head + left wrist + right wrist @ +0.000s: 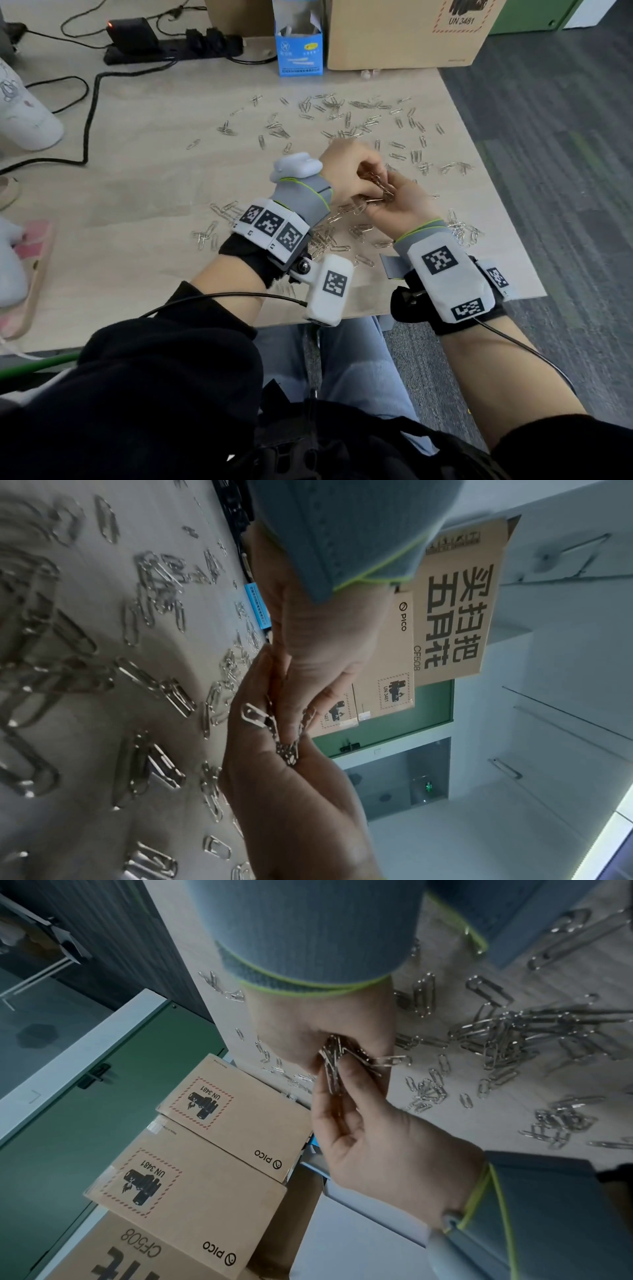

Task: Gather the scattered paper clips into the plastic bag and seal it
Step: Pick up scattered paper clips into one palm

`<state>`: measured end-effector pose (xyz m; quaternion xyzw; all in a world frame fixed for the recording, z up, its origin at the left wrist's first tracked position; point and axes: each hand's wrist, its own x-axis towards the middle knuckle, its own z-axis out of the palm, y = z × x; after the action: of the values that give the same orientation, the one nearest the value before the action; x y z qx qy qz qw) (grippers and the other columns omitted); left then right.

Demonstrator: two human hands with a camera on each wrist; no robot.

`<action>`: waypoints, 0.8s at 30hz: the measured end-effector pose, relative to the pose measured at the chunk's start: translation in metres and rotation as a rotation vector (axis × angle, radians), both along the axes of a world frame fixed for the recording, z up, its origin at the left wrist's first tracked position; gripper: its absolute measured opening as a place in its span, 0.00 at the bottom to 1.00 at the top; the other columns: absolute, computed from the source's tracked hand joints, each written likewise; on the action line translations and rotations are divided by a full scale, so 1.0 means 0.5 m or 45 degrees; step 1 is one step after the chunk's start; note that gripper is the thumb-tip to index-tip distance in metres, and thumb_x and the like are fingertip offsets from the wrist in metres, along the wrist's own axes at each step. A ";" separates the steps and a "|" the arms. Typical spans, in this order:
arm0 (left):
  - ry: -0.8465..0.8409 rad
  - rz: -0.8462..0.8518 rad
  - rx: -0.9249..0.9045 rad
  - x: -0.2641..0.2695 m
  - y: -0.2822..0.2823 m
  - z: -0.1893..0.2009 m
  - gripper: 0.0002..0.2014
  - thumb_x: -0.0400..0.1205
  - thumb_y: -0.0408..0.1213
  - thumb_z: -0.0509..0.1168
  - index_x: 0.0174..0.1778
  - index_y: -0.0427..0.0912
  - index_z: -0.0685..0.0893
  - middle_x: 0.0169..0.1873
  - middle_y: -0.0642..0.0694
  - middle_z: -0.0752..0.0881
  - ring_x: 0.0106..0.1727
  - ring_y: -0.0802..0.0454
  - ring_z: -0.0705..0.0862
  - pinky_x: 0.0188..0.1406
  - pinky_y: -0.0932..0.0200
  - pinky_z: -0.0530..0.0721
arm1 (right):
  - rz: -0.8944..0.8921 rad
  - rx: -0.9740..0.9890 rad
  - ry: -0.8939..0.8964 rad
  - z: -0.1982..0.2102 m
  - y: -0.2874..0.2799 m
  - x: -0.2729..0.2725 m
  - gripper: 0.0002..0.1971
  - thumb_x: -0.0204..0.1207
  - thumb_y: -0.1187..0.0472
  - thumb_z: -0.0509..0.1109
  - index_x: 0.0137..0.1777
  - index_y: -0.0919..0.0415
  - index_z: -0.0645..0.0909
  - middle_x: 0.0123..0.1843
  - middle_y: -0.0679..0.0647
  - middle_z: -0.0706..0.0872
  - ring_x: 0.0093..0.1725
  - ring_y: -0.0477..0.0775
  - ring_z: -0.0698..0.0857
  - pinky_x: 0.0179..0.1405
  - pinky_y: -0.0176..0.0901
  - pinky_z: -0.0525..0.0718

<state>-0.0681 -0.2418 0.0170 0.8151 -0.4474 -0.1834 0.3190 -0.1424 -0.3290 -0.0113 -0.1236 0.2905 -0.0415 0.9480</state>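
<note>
Silver paper clips [342, 116] lie scattered over the light wooden table [154, 178], with more heaped under my wrists [329, 236]. Above the table's middle my left hand [346, 168] has its knuckles up and its fingertips pinch a bunch of clips [378, 190]. My right hand [404, 205] is cupped beneath and holds the same bunch. The left wrist view shows the bunch [287, 748] in the right palm. In the right wrist view the left fingers [342, 1096] grip the clips [334, 1058]. I see no plastic bag in any view.
A blue carton [299, 44] and a cardboard box [404, 34] stand at the table's far edge. A power strip [171, 51] and black cable [90, 113] lie far left, next to a white bottle [24, 113]. The table's right edge [496, 205] drops to carpet.
</note>
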 end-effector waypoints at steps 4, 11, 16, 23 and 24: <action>0.048 -0.030 -0.083 0.009 -0.008 0.008 0.15 0.64 0.34 0.78 0.46 0.38 0.89 0.42 0.39 0.85 0.42 0.45 0.85 0.50 0.49 0.85 | 0.009 -0.008 -0.021 -0.014 -0.018 0.019 0.23 0.82 0.65 0.54 0.33 0.72 0.86 0.33 0.62 0.88 0.28 0.57 0.89 0.26 0.40 0.87; -0.290 -0.185 0.042 0.052 -0.006 -0.020 0.33 0.45 0.66 0.68 0.40 0.48 0.87 0.47 0.46 0.83 0.55 0.44 0.71 0.56 0.54 0.73 | -0.086 0.100 0.042 -0.024 -0.054 0.046 0.27 0.86 0.63 0.52 0.35 0.82 0.82 0.34 0.74 0.86 0.40 0.69 0.85 0.51 0.54 0.86; -0.273 -0.157 0.067 0.069 -0.018 -0.024 0.17 0.56 0.52 0.71 0.37 0.48 0.90 0.31 0.63 0.71 0.55 0.42 0.72 0.55 0.48 0.75 | -0.018 0.001 0.053 -0.021 -0.053 0.051 0.25 0.86 0.61 0.50 0.39 0.78 0.82 0.33 0.73 0.87 0.47 0.63 0.83 0.48 0.58 0.84; -0.175 -0.181 -0.139 0.094 -0.028 -0.032 0.07 0.65 0.34 0.68 0.34 0.41 0.90 0.31 0.46 0.86 0.35 0.58 0.76 0.52 0.71 0.68 | 0.008 -0.005 0.062 -0.022 -0.043 0.067 0.29 0.86 0.63 0.49 0.33 0.77 0.84 0.31 0.67 0.88 0.27 0.61 0.89 0.28 0.43 0.87; -0.154 -0.192 -0.147 0.096 -0.029 -0.031 0.07 0.65 0.33 0.68 0.35 0.40 0.90 0.30 0.47 0.85 0.33 0.59 0.76 0.48 0.75 0.67 | 0.016 -0.017 0.053 -0.022 -0.043 0.069 0.32 0.86 0.64 0.48 0.29 0.77 0.85 0.30 0.66 0.88 0.27 0.61 0.89 0.28 0.41 0.87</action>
<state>-0.0201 -0.2561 0.0014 0.7691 -0.5356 -0.1314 0.3231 -0.1081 -0.3506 -0.0225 -0.1327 0.3089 -0.0348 0.9412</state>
